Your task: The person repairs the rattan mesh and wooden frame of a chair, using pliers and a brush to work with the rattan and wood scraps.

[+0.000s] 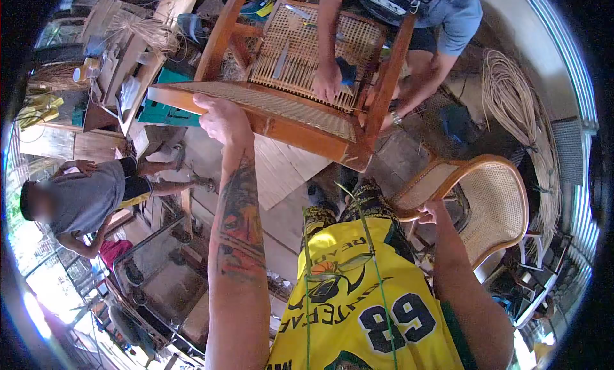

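My left hand (pixel 220 119) is wrapped round the top rail of a large wooden chair (pixel 281 124) with woven cane panels. My right hand (pixel 435 211) is lower, its fingers curled at the frame of a curved cane chair (pixel 492 204). Across the large chair, a co-worker in a blue-grey shirt (pixel 462 18) has one hand (pixel 327 82) on the cane seat (pixel 297 53). A dark blue cloth (pixel 346 71) lies beside that hand. On the seat rests a flat metal tool (pixel 281 61).
A coil of cane strands (pixel 508 95) hangs at the right. At the left stands another person in a grey shirt (pixel 96 194). Wood boards (pixel 118 56), a green panel (pixel 169 114) and a metal-framed table (pixel 157 274) are also on the left. Pale boards (pixel 281 168) lie below the large chair.
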`<act>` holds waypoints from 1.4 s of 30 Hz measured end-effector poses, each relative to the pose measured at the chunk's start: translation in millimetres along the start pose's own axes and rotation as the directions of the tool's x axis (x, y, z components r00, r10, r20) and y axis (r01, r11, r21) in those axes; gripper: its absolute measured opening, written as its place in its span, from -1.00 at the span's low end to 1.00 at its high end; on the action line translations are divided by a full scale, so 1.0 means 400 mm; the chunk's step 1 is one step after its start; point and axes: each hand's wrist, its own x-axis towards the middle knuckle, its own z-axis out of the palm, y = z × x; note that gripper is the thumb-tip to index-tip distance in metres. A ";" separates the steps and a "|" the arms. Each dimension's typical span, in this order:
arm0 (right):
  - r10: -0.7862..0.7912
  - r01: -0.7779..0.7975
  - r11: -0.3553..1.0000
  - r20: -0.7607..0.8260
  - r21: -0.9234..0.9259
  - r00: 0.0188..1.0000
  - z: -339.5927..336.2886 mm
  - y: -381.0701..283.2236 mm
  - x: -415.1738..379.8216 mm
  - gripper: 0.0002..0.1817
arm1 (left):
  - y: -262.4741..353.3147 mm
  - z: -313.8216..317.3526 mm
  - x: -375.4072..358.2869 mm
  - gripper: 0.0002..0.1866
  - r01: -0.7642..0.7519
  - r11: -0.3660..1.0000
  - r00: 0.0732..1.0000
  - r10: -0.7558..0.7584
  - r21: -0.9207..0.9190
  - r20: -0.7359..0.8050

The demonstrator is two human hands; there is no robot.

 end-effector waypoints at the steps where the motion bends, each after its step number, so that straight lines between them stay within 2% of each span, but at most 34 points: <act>1: 0.006 -0.006 1.000 -0.008 -0.016 1.000 0.002 -0.007 -0.009 -0.45 | 0.017 -0.007 -0.016 -0.07 0.032 0.999 0.999 -0.032 -0.004 0.001; 2: 0.011 -0.011 0.999 -0.014 -0.031 1.000 0.005 -0.013 -0.018 -0.45 | 0.026 -0.011 -0.023 -0.07 0.065 0.998 0.998 -0.065 -0.009 0.003; 9: 0.021 -0.028 0.993 -0.055 -0.118 0.998 0.024 -0.058 -0.087 -0.47 | 0.010 -0.004 -0.008 -0.05 0.045 0.999 0.999 -0.044 -0.025 0.009; 11: 0.024 -0.028 0.997 -0.045 -0.079 0.999 0.010 -0.016 -0.020 -0.44 | 0.003 -0.001 -0.004 -0.07 0.034 0.995 0.998 -0.029 -0.097 0.051; 13: 0.028 -0.029 0.999 -0.035 -0.037 0.999 0.010 -0.007 -0.001 -0.42 | -0.008 0.002 0.007 -0.07 0.025 0.997 0.999 -0.021 -0.078 0.046; 15: 0.098 -0.104 0.991 -0.074 -0.085 0.992 0.015 -0.027 -0.021 -0.48 | -0.002 0.000 0.003 -0.08 0.012 0.998 0.999 -0.010 -0.060 0.044; 21: 0.038 -0.043 0.995 -0.057 -0.092 0.998 0.008 -0.003 -0.002 -0.59 | 0.007 -0.007 0.000 -0.06 0.058 0.997 0.997 -0.055 -0.049 0.057; 24: 0.005 -0.009 0.991 -0.029 -0.131 1.000 0.005 -0.005 0.003 -0.60 | -0.007 0.005 0.011 -0.13 0.035 0.999 0.999 -0.035 -0.028 0.013; 25: 0.002 -0.005 0.992 -0.025 -0.129 1.000 0.006 -0.002 0.010 -0.60 | -0.058 0.031 0.060 -0.11 -0.069 0.997 0.998 0.069 0.032 0.004; 27: 0.009 -0.011 0.993 -0.020 -0.116 1.000 0.008 0.013 0.029 -0.60 | -0.032 0.012 0.039 -0.10 -0.179 0.979 0.984 0.180 0.094 -0.001; 29: 0.014 -0.015 0.992 -0.007 -0.125 1.000 0.005 0.016 0.042 -0.59 | 0.022 -0.015 -0.022 -0.07 0.030 0.999 0.999 -0.030 -0.014 0.023; 32: 0.011 -0.011 0.991 0.000 -0.131 1.000 -0.001 0.013 0.048 -0.59 | 0.004 -0.002 0.003 -0.05 0.030 0.999 0.999 -0.029 -0.023 0.015; 34: 0.005 -0.005 0.992 0.000 -0.123 1.000 0.000 0.011 0.041 -0.60 | -0.014 0.006 0.018 -0.05 -0.031 0.999 1.000 0.031 0.019 0.002; 36: 0.018 -0.025 0.995 -0.075 -0.095 0.997 0.009 0.006 0.023 -0.60 | -0.004 0.002 0.008 -0.06 -0.093 0.994 0.996 0.094 0.062 -0.006; 39: 0.008 -0.013 0.995 -0.050 -0.094 0.999 0.004 0.017 0.052 -0.57 | 0.005 -0.004 0.003 -0.07 -0.027 0.999 1.000 0.027 0.047 0.011; 41: 0.022 -0.027 0.994 -0.047 -0.105 0.999 0.004 0.014 0.059 -0.58 | -0.025 0.008 0.033 -0.08 -0.159 0.977 0.987 0.156 0.141 0.035; 42: 0.036 -0.041 0.992 -0.046 -0.122 0.998 0.004 0.012 0.060 -0.59 | -0.051 0.024 0.069 -0.08 -0.163 0.977 0.987 0.159 0.141 0.037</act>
